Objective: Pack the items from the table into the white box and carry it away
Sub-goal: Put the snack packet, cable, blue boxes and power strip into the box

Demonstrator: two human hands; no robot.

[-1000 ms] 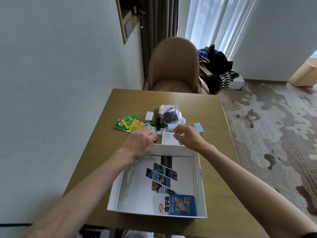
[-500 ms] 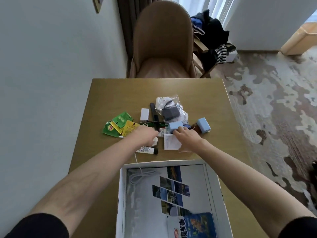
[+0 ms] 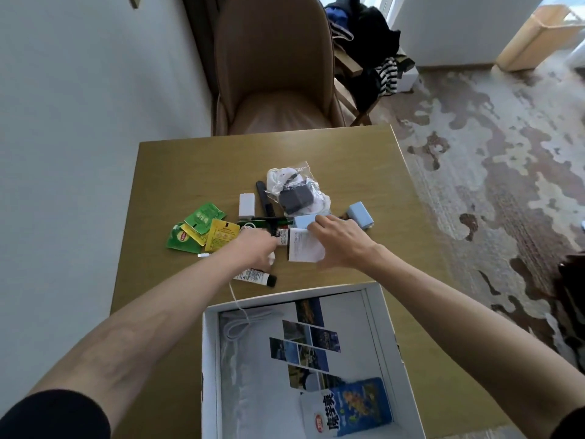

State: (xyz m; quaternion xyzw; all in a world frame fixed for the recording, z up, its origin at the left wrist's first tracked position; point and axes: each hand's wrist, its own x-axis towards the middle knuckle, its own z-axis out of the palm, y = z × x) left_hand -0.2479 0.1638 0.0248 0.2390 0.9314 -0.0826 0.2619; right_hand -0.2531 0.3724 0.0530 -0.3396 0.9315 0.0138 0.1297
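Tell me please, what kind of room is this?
Probably a hotel room: tea sachets and a small toiletry tube lie on a small wooden table, with a padded chair and patterned carpet beyond.

The box (image 3: 389,343) sits at the table's (image 3: 177,172) near edge, toward the right corner, with a brochure (image 3: 285,391) flat on its floor, a snack packet (image 3: 348,407) in its near right corner and a cable (image 3: 240,324) trailing over its far wall from the far left corner. Behind the box, mid-table, lies a cluster: tea sachets (image 3: 202,229) leftmost, a tube (image 3: 256,277) nearest the box, a paper slip (image 3: 304,248) right of it. Farther back are an adapter (image 3: 247,205), a comb (image 3: 266,198) and a plastic bag (image 3: 294,194), with a small carton (image 3: 361,213) toward the right edge.
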